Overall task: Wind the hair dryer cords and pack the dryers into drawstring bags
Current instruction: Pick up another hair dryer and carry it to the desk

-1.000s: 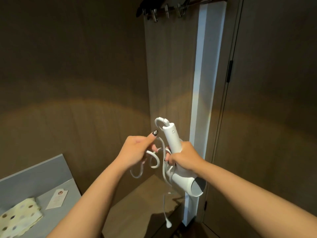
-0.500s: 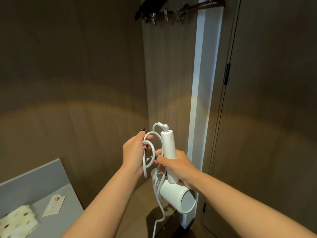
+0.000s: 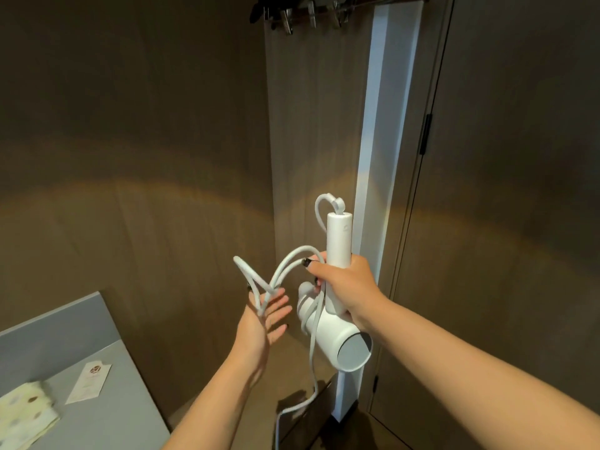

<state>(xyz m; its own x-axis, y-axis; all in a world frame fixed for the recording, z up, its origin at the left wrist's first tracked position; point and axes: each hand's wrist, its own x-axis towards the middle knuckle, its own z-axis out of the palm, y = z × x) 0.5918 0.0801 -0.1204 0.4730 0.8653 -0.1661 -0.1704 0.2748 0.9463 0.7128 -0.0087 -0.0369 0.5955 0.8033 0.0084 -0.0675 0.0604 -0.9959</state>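
A grey counter sits low, down and off to the outer side of the left hand's fingers. 2 things lie flat on it: a small paper card with a dark round emblem, and, farther from the fingers, a cream spotted cloth, close beside the card.

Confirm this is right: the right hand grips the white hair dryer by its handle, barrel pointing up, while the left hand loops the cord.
Not quite: the head view shows the hair dryer with its barrel pointing down, handle end up. The right hand does grip the handle, and the left hand loops the cord.
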